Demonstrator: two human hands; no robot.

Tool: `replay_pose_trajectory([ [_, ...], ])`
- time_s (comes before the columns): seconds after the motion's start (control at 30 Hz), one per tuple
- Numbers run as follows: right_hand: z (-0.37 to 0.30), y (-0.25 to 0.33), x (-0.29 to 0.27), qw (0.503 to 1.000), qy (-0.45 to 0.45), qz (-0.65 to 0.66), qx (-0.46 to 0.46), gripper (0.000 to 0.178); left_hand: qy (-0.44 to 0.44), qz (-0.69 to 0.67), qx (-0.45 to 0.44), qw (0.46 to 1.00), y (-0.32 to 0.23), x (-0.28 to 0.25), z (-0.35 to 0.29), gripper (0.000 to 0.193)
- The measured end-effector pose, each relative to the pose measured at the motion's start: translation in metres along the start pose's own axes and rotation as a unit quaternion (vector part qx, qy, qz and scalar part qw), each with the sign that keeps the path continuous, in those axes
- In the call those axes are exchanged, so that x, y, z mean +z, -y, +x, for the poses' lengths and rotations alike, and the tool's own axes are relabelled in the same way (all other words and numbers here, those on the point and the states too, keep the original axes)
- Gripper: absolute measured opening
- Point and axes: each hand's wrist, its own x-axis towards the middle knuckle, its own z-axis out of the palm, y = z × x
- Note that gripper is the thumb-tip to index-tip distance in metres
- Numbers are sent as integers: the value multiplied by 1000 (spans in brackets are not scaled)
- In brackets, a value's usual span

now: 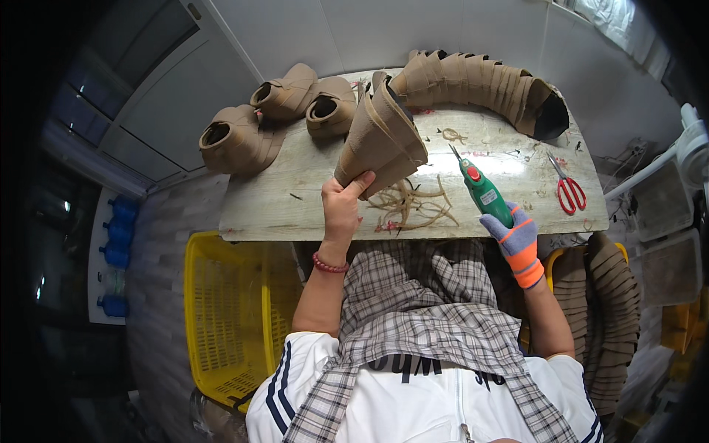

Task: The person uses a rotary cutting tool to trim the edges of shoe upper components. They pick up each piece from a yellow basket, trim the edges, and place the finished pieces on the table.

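Observation:
My bare left hand (342, 207), a red bead bracelet at its wrist, grips a small stack of nested tan fabric pieces (380, 136) at the lower edge. The stack stands tilted above the table, flaring open toward its right side. In a grey and orange glove, my right hand (517, 240) is wrapped around a green handheld tool (487, 198) with a red button and thin metal tips. Those tips point up and left, apart from the fabric. Loose tan strips (413, 203) lie on the table between my hands.
Rounded tan fabric stacks (240, 144) sit at the table's (288, 214) far left. A long curved stack (473, 80) lies along the back. Red-handled scissors (567, 188) rest at right. Yellow baskets (221, 310) flank me below; the right one holds more tan stacks (611, 303).

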Motion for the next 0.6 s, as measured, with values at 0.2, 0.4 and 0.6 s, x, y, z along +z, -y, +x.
replay_pose_trajectory([
  [0.2, -21, 15, -6, 1000, 24, -10, -1, 42, 25, -124, -25, 992, -11, -22, -29, 17],
  [0.4, -31, 7, -8, 987, -46, -74, -135, 50, 33, -251, -96, 963, -21, -22, -35, 33],
  [0.6, -27, -2, -33, 922, -128, -206, -301, 52, 15, -402, -233, 885, -28, -35, -20, 36],
])
